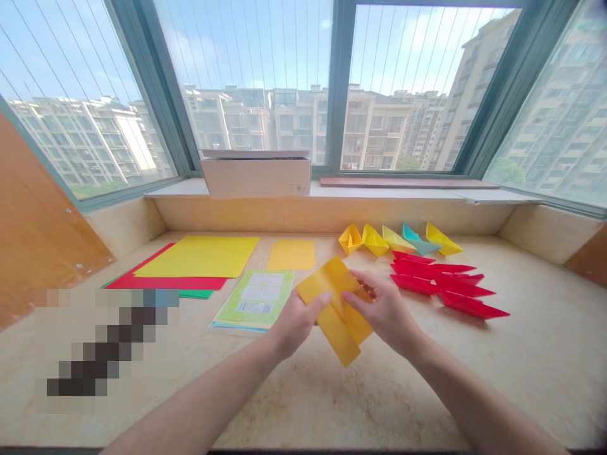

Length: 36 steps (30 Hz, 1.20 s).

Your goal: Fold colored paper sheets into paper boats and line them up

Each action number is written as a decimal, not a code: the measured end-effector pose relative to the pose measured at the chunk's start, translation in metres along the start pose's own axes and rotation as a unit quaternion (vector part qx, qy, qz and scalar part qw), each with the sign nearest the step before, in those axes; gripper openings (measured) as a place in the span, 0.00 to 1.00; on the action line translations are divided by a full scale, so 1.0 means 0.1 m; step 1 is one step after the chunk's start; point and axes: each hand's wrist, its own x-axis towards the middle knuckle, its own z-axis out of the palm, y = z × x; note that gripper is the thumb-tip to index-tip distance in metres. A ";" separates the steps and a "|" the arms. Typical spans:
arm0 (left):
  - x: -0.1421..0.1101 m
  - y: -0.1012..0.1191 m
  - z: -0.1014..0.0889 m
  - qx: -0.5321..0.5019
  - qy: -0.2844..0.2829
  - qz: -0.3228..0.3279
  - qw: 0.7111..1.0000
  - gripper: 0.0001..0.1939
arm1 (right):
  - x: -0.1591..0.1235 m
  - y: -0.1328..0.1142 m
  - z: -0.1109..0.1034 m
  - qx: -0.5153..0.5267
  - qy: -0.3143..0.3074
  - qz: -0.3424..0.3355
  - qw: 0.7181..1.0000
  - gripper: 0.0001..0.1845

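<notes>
Both hands hold a partly folded sheet of orange-yellow origami paper (334, 309) above the stone ledge. My left hand (300, 319) pinches its left side, thumb on top and fingers hidden beneath. On the right side, my right hand (382, 306) grips the paper with its thumb pressed on a folded flap; its fingers are mostly behind. Beyond the hands lies a flat orange-yellow square sheet (291, 254). Left of the paper is a clear packet of origami paper (258, 298) with a green label. Several red folded paper boats (439, 278) sit right of my right hand.
Yellow, teal and pale paper boats (374, 240) stand in a row at the back. Large yellow sheets (199, 256) lie over red (137, 278) and green ones at left. A white box (256, 175) rests on the sill by the window. A blurred patch (104, 347) covers the front left.
</notes>
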 end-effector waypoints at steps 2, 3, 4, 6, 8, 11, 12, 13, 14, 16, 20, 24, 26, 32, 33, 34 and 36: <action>0.01 -0.02 0.00 0.004 0.024 -0.002 1.000 0.20 | -0.02 0.00 0.03 -0.039 0.017 -0.033 0.999 0.20; 0.02 -0.02 0.00 0.005 0.035 -0.002 0.999 0.20 | -0.02 0.01 0.03 -0.056 0.024 -0.042 0.997 0.20; 0.03 -0.02 0.00 0.002 0.046 0.001 0.999 0.21 | -0.02 0.01 0.03 -0.069 0.028 -0.046 0.996 0.21; 0.05 -0.02 -0.01 -0.010 0.068 0.009 0.998 0.21 | -0.02 0.03 0.02 -0.082 0.033 -0.037 0.995 0.22; 0.08 -0.02 -0.03 -0.021 0.089 0.014 0.996 0.21 | -0.02 0.05 0.01 -0.093 0.037 -0.031 0.995 0.21; 0.09 -0.03 -0.03 -0.034 0.112 0.011 0.993 0.21 | -0.04 0.04 0.00 -0.106 0.015 -0.080 0.991 0.16; 0.09 -0.04 -0.03 -0.039 0.118 0.009 0.992 0.21 | -0.05 0.03 0.01 -0.110 0.001 -0.108 0.988 0.17; 0.09 -0.04 -0.03 -0.044 0.121 0.008 0.992 0.20 | -0.07 0.02 0.02 -0.115 -0.013 -0.136 0.984 0.20; 0.09 -0.04 -0.02 -0.045 0.123 0.007 0.991 0.20 | -0.08 0.01 0.03 -0.124 -0.029 -0.159 0.979 0.22; 0.08 -0.05 -0.01 -0.041 0.122 0.010 0.992 0.18 | -0.12 -0.01 0.06 -0.156 -0.068 -0.186 0.968 0.27; 0.07 -0.03 0.00 -0.039 0.115 0.020 0.992 0.16 | -0.17 -0.03 0.11 -0.225 -0.132 -0.178 0.949 0.29; 0.04 0.00 0.00 -0.076 0.073 0.022 0.994 0.18 | -0.17 -0.04 0.11 -0.248 -0.152 -0.161 0.943 0.34; 0.03 0.01 -0.01 -0.085 0.051 0.026 0.995 0.19 | -0.17 -0.04 0.11 -0.248 -0.148 -0.163 0.943 0.34; 0.07 -0.05 -0.03 -0.034 0.097 0.027 0.994 0.21 | -0.16 -0.06 0.10 -0.172 -0.120 -0.144 0.967 0.24; 0.07 -0.04 -0.03 -0.029 0.091 0.026 0.995 0.21 | -0.16 -0.06 0.10 -0.147 -0.101 -0.134 0.975 0.21; 0.07 -0.03 -0.03 -0.024 0.083 0.027 0.996 0.20 | -0.15 -0.06 0.11 -0.123 -0.081 -0.125 0.981 0.19; 0.05 0.00 -0.01 -0.001 0.071 0.035 0.997 0.20 | -0.14 -0.06 0.11 -0.084 -0.048 -0.114 0.989 0.16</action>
